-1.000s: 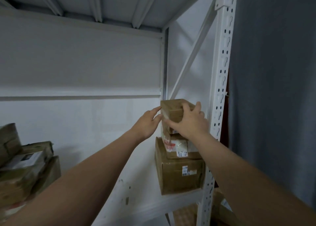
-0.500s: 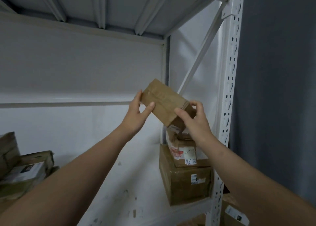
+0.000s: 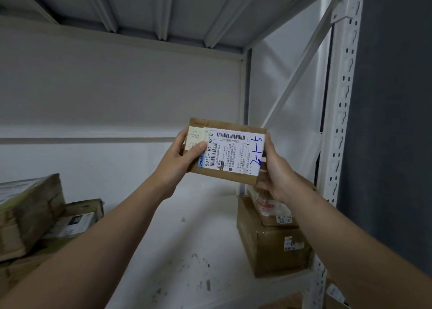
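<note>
Small flat brown cardboard parcel [image 3: 225, 152], white label facing the camera, held in the air above and just left of the stack of brown cartons [image 3: 275, 245]. Left hand [image 3: 177, 161] and right hand [image 3: 274, 168]: each grip is clamped on one short edge. White shelf board [image 3: 187, 238] extends left of the stack; perforated white upright [image 3: 336, 145] stands just right of it.

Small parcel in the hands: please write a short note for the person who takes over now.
Left hand grips the small parcel at its left end, thumb on the label.
Right hand grips the right end.
Parcel is held in the air above the shelf, label toward the camera, near the stacked boxes.
Done: label in view.
Left: probably read it, then place the parcel.
</note>
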`<state>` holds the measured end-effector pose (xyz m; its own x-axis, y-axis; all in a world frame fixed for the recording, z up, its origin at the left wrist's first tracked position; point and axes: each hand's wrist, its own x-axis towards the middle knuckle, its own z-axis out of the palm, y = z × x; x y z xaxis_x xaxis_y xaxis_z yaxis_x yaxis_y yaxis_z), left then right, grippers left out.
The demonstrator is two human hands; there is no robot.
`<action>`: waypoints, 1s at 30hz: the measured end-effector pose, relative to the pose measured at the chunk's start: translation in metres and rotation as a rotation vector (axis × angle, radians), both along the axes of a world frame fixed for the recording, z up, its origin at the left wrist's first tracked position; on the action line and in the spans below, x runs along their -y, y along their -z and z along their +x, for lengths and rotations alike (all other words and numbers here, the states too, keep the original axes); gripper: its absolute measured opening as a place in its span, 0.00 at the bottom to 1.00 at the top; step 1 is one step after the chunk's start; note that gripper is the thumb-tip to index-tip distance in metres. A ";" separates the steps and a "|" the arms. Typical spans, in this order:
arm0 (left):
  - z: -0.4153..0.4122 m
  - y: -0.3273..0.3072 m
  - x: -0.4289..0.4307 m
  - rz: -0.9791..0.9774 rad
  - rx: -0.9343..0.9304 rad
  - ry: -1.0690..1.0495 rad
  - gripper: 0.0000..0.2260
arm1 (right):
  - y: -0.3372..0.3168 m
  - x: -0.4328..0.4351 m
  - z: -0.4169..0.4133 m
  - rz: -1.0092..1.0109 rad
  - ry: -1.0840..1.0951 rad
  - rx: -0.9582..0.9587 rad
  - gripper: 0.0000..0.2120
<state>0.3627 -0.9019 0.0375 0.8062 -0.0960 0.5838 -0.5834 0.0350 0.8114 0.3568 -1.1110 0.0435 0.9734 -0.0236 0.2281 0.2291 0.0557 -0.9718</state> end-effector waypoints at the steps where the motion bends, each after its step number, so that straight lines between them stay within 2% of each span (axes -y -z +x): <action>1: 0.000 0.001 -0.004 -0.013 -0.010 -0.032 0.26 | 0.001 -0.002 0.002 0.004 0.038 0.047 0.23; 2: 0.000 0.001 -0.009 -0.012 -0.019 -0.062 0.27 | 0.001 -0.003 0.001 0.023 0.080 0.115 0.19; 4: 0.000 0.000 -0.017 0.055 -0.021 -0.098 0.23 | 0.000 -0.004 -0.003 0.033 0.109 0.240 0.15; 6: -0.002 0.000 -0.023 0.162 -0.016 -0.090 0.18 | -0.001 -0.003 -0.001 -0.183 0.064 0.317 0.18; 8: -0.003 -0.001 -0.024 0.215 -0.010 -0.074 0.18 | 0.001 -0.008 -0.005 -0.436 -0.090 0.307 0.23; 10: -0.006 -0.001 -0.023 0.244 0.023 -0.090 0.22 | 0.008 -0.014 -0.007 -0.502 -0.201 0.258 0.30; 12: -0.008 0.000 -0.019 0.207 0.087 -0.160 0.26 | 0.021 -0.020 -0.003 -0.411 -0.186 0.264 0.27; 14: -0.007 0.006 -0.015 0.069 0.131 -0.240 0.26 | 0.034 -0.026 0.002 -0.245 -0.152 0.291 0.22; 16: -0.005 0.015 -0.011 -0.063 0.110 -0.239 0.25 | 0.044 -0.035 0.007 -0.111 -0.097 0.316 0.20; 18: -0.002 0.024 -0.009 -0.116 0.056 -0.183 0.22 | 0.049 -0.044 0.008 -0.037 -0.064 0.343 0.19; 21: -0.002 0.032 -0.010 -0.125 0.050 -0.154 0.18 | 0.054 -0.052 0.011 0.019 -0.107 0.327 0.21; 25: -0.002 0.031 -0.012 -0.132 0.072 -0.171 0.19 | 0.051 -0.056 0.013 0.048 -0.123 0.329 0.24; 30: -0.005 0.032 -0.012 -0.124 0.081 -0.200 0.18 | 0.052 -0.057 0.015 0.035 -0.147 0.322 0.21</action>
<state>0.3575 -0.8902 0.0053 0.7518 0.1368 0.6450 -0.6521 0.0088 0.7581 0.3715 -1.0540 -0.0081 0.8449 0.0987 0.5257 0.5108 0.1425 -0.8478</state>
